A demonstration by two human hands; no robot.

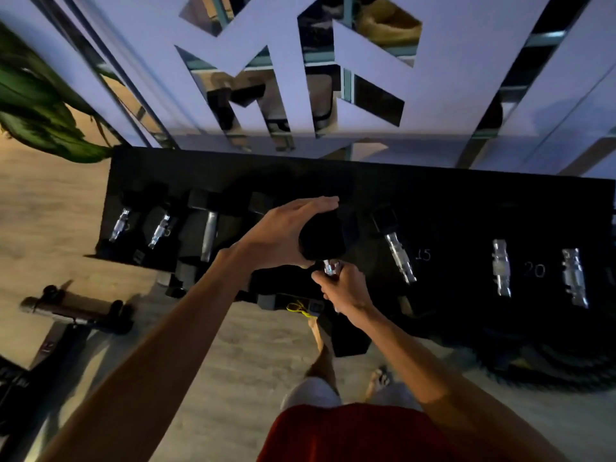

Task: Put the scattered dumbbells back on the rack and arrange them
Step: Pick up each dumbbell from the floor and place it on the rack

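— Red shirt fabric (350, 435) is seen nearest. Beyond it?
— Long black dumbbell rack (466, 195); over its front a black hex-headed, chrome-handled dumbbell (321, 240) is held, head cupped by the left hand (283, 235), handle gripped by the right hand (345, 290).

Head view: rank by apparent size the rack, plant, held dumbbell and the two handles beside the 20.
1. rack
2. plant, cut off by the frame
3. held dumbbell, partly hidden
4. left handle and right handle: look alike, not ranked
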